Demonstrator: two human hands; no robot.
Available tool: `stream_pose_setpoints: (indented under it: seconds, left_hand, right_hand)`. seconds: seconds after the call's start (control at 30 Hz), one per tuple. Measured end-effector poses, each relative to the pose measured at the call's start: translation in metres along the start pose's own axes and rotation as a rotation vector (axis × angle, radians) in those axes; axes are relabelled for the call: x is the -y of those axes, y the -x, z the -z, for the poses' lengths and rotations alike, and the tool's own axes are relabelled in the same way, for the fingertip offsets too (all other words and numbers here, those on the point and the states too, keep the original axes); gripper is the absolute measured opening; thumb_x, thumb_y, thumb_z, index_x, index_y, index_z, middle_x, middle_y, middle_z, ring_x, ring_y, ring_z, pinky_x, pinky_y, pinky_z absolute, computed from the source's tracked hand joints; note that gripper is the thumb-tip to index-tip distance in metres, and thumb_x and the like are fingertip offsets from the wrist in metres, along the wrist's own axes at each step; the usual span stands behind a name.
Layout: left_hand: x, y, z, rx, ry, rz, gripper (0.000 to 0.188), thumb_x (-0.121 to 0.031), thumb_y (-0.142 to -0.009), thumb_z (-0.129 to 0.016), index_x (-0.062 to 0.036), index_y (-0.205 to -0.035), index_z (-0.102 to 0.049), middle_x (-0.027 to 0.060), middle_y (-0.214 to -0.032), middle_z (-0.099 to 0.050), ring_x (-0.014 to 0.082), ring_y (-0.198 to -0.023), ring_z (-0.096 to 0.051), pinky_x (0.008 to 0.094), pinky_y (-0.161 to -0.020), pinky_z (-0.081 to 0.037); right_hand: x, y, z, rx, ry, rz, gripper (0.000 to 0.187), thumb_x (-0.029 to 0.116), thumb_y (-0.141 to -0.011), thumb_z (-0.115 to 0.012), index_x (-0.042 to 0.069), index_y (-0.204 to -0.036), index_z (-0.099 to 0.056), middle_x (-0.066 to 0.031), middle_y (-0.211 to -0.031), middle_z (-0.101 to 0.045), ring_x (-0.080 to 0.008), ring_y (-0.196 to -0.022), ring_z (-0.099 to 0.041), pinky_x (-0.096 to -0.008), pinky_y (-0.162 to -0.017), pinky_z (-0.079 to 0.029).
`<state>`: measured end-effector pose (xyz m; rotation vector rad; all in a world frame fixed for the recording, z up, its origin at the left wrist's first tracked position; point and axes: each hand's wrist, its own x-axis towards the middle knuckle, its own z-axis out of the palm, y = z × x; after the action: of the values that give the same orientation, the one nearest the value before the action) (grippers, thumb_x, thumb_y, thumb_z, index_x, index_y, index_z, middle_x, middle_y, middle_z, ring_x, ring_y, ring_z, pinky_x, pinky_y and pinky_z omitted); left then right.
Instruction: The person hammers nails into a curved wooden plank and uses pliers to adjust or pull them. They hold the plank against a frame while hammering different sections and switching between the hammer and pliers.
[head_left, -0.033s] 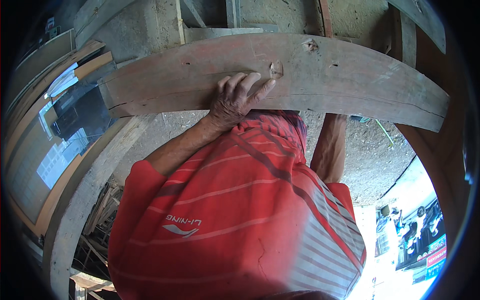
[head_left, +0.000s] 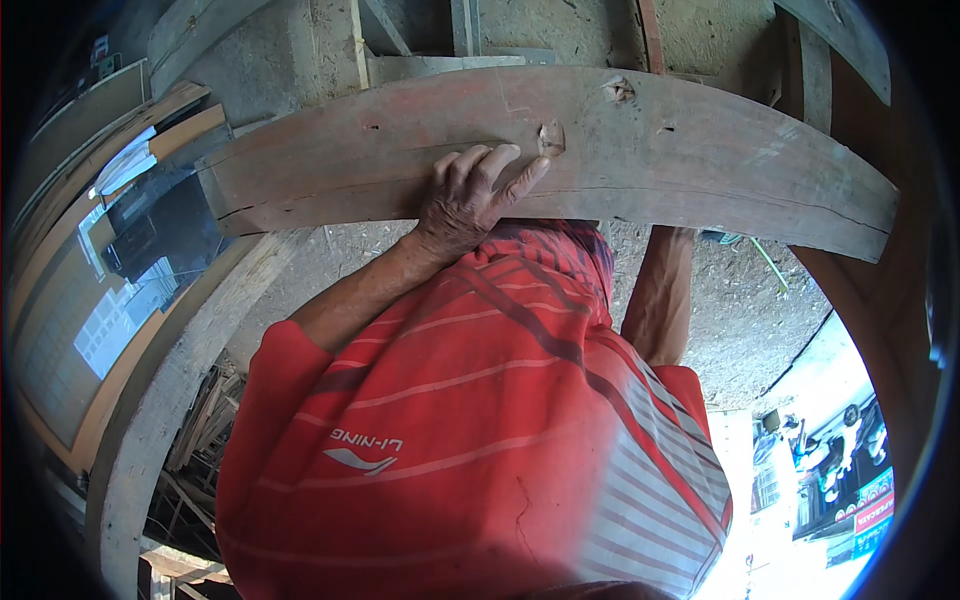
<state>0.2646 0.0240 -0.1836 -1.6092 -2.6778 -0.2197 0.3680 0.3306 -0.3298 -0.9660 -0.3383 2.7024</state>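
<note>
A thick, weathered wooden plank (head_left: 720, 170) spans the view in front of my body, with knots, small holes and a long crack along its near side. My left hand (head_left: 465, 195) rests on its upper face left of the middle, fingers apart and slightly bent, thumb stretched toward a chipped knot. Nothing is held in it. My right forearm (head_left: 660, 290) passes beneath the plank's near edge, and the plank hides that whole hand, so what it touches cannot be seen.
A pale wooden beam (head_left: 180, 380) runs along the left. Beyond it are a framed glass panel (head_left: 60, 330) and a dark flat box (head_left: 165, 225). Scrap wood sticks (head_left: 205, 420) lie low on the left. Brown timber (head_left: 880, 310) stands at right, and more boards lie behind the plank.
My hands and the plank show no visible movement. Only the small bright background at the lower right differs slightly.
</note>
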Motion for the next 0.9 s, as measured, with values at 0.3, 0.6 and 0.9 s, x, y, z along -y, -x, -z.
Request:
stream_pose_setpoints:
  seconds: [0.3,0.6,0.9]
  left_hand:
    - [-0.002,-0.016,0.014,0.138,0.211,0.065,0.108,-0.022,-0.060,-0.090,-0.0212,-0.157,-0.043,0.0099,-0.137,-0.042,0.0326,-0.122,-0.044,0.0497,-0.100,-0.037]
    - [-0.002,-0.019,0.015,0.146,0.222,0.046,0.119,-0.017,-0.052,-0.093,-0.0225,-0.159,-0.040,0.0112,-0.136,-0.040,0.0338,-0.122,-0.042,0.0516,-0.099,-0.038]
    - [-0.003,-0.014,0.004,0.037,0.160,0.038,0.103,-0.031,-0.067,-0.086,-0.0165,-0.159,-0.041,0.0100,-0.141,-0.044,0.0335,-0.129,-0.044,0.0515,-0.103,-0.036]
  right_hand:
    - [-0.002,0.007,0.004,0.008,-0.015,0.012,0.047,0.040,-0.104,-0.055,0.005,-0.135,-0.060,-0.0107,-0.129,-0.068,-0.0288,-0.118,-0.065,-0.0447,-0.102,-0.053]
    - [-0.005,0.010,0.007,0.014,-0.021,0.014,0.048,0.041,-0.104,-0.055,0.006,-0.135,-0.060,-0.0103,-0.130,-0.068,-0.0287,-0.118,-0.064,-0.0446,-0.102,-0.053]
    - [-0.009,0.015,0.011,0.009,-0.031,0.010,0.048,0.041,-0.103,-0.055,0.006,-0.136,-0.059,-0.0100,-0.130,-0.067,-0.0287,-0.119,-0.064,-0.0445,-0.102,-0.053]
